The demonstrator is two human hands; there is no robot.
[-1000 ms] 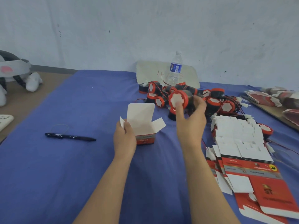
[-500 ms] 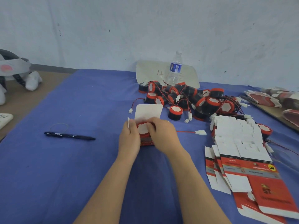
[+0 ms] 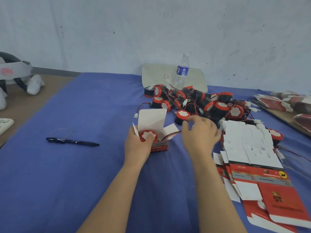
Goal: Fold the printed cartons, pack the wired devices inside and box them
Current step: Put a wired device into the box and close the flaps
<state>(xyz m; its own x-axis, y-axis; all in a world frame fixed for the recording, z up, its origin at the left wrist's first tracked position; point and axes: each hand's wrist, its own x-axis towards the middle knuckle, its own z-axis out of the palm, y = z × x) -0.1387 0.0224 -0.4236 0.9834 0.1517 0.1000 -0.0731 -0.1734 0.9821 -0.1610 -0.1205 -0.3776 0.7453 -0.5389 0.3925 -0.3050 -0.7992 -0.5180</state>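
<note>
One unit only: pressing device (image 3: 148, 136) into open carton (image 3: 151, 121) on cloth (image 3: 84, 165), gripping carton w/ left hand (image 3: 137, 147); leaving wire (image 3: 171, 134) trailing out, flaps unshut. Hovering right hand (image 3: 200, 133) by wire, blurred, can't tell grip. Awaiting packing: pile (image 3: 193, 100) + flat cartons (image 3: 249, 145).

I count one open red-and-white printed card carton (image 3: 156, 125) with one round red-and-black wired device (image 3: 148, 136) in it; the heap of like wired devices (image 3: 198, 101) behind holds more than a dozen, too tangled for an exact number; the stack of flat printed cartons (image 3: 249, 148) has too many to tell; one black pen (image 3: 72, 141); one thin rubber band (image 3: 61, 132); one clear plastic water bottle (image 3: 181, 73).
</note>
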